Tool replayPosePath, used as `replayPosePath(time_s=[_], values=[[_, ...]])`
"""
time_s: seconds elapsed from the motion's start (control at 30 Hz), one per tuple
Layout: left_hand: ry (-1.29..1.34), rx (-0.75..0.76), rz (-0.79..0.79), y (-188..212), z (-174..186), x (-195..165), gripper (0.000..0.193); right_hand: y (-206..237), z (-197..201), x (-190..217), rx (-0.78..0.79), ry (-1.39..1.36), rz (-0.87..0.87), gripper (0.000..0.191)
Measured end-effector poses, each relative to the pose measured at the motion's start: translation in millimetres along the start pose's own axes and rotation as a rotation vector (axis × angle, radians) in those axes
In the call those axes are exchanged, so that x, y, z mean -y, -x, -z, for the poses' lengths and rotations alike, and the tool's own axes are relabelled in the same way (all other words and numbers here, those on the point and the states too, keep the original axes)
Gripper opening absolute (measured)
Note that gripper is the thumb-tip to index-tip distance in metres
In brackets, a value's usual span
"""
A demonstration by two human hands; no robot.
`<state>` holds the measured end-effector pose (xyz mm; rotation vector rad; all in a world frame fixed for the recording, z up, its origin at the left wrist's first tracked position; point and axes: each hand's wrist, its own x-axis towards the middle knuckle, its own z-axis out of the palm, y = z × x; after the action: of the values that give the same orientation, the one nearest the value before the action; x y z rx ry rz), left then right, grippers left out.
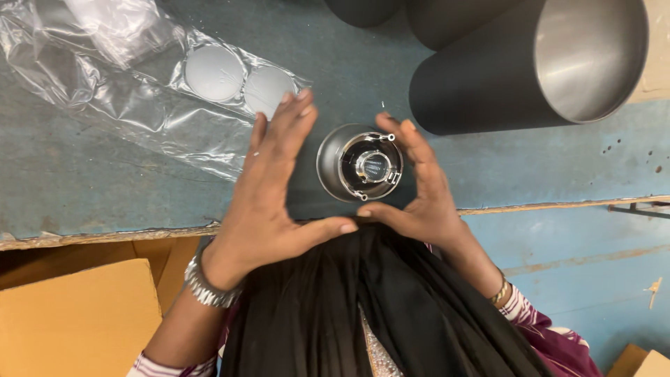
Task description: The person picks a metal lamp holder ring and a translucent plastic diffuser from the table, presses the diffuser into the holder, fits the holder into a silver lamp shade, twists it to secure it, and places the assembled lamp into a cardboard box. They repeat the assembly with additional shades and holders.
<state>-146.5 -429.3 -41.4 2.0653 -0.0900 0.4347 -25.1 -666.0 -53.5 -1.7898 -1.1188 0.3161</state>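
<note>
We have both hands around a small round metal reflector [360,163], a shiny bowl with a lens-like fitting at its centre, resting on the blue tabletop [105,174]. Our left hand [269,195] is spread open, fingers straight, just beside the reflector with the thumb curling under it. Our right hand [419,188] cups the other side, index finger touching the rim by a small tab, thumb meeting the near edge; it steadies the piece more than it grips it. We judge that we are seating or checking the centre fitting, and the next move calls for a firm two-sided hold without tilting the bowl. Beyond our left fingertips lies a clear plastic bag [139,91] with two grey discs [237,80]. Past our right hand lie dark cylinders [516,66], partly cut off at the top. Dark cloth [349,307] hides our lap. A cardboard box [77,321] sits below our left wrist
</note>
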Motion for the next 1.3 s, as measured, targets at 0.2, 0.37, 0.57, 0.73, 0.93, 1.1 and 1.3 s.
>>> replayPosePath(time_s=[0.2,0.37,0.57,0.73,0.93,1.1,1.3], values=[[0.143,0.022,-0.06,4,-4,-4,0.113,-12,-6,8,-0.077,-0.417,-0.155,0.112],[0.104,-0.176,-0.282,-26,-18,-23,0.084,-19,-11,41,-0.097,-1.145,-0.362,0.117],[-0.073,-0.461,-0.384,-36,-15,-37,0.1,-31,-20,44,-0.384,-0.678,-0.032,0.093],[-0.155,-0.573,-0.294,-36,-23,-49,0.099,-32,-19,31,-0.485,-0.279,0.085,0.1],[-0.205,-0.669,-0.286,-39,-22,-59,0.09,-52,-10,16,-0.491,-0.412,0.211,0.075],[-0.221,-0.681,-0.273,-37,-8,-62,0.09,-62,-18,17,-0.521,-0.344,0.256,0.063],[-0.223,-0.803,-0.274,-28,-4,-70,0.092,-70,-21,18,-0.502,-0.359,0.275,0.068]])
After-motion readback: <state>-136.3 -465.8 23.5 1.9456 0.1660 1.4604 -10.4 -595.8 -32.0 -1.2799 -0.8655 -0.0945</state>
